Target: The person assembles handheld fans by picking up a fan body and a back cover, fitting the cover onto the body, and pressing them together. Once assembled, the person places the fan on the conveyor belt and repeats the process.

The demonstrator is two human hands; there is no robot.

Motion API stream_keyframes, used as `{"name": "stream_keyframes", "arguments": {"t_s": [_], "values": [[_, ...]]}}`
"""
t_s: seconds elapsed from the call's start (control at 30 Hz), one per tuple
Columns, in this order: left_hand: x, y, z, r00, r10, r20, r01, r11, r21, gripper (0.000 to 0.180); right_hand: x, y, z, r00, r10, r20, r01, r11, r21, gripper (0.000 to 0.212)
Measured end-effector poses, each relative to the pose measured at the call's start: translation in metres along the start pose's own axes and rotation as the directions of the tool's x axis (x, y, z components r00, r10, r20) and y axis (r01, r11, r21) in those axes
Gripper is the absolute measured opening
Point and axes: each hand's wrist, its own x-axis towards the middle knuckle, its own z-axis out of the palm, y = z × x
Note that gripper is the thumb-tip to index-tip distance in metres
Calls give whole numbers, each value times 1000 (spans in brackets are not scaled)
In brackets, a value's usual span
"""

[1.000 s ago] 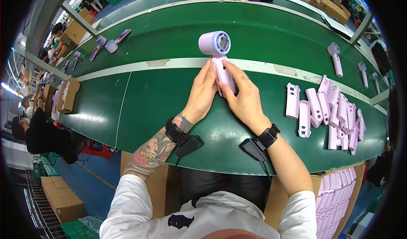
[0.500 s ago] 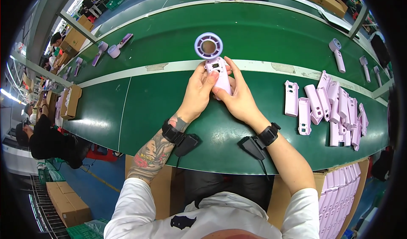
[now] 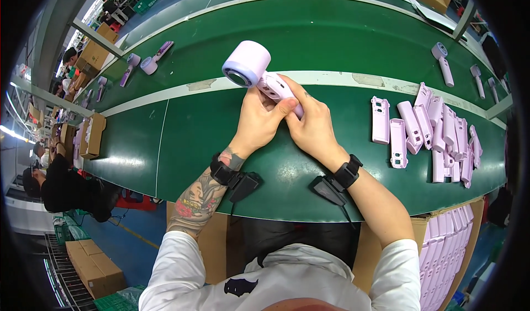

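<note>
Over the bench [image 3: 204, 134], left hand [image 3: 256, 122] and right hand [image 3: 316, 124] curl fingers round the fan [image 3: 254, 61]; even thumb pressure seems best.

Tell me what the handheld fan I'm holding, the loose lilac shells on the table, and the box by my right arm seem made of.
Handheld fan: probably moulded plastic, satin-smooth, judging by its even lilac colour and soft sheen.
Lilac shells: likely similar plastic, going by thin walls and neat cut-outs; finish looks smooth.
Box: looks like cardboard, matt, from its plain brown walls.
</note>
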Motion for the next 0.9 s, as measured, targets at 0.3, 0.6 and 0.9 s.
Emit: {"name": "stream_keyframes", "arguments": {"t_s": [0.3,0.6,0.9], "values": [[-2,-2,15,993,-113,-24,110,990,-89,75,7,29,0,943,277,184,-320,602,731,38],[-11,11,29,999,-36,22,29,963,270,90,8,31,-6,882,248,400,-460,275,844,43],[2,-8,12,975,-122,185,109,991,74,81,13,26,1,953,282,-115,-220,899,380,36]]}}
